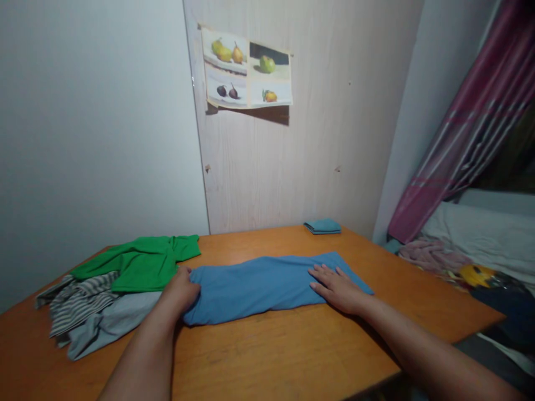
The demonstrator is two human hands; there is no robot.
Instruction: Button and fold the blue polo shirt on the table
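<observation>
A blue garment [254,291], folded into a long strip, lies across the wooden table [267,356]. My left hand [183,292] is closed on the strip's left end, the fingertips partly hidden by the cloth. Flat on its right part rests my right hand [336,287], fingers spread. Just left of my left hand is a loose heap: a green shirt [144,259] on top, a grey striped garment [83,298] and a plain grey garment [112,323] below it.
A small folded teal cloth [322,226] sits at the table's far edge, by the wall. Fruit pictures [248,72] hang on the wall panel. To the right, beyond the table edge, are a bed with bedding [493,236] and a pink curtain [451,133].
</observation>
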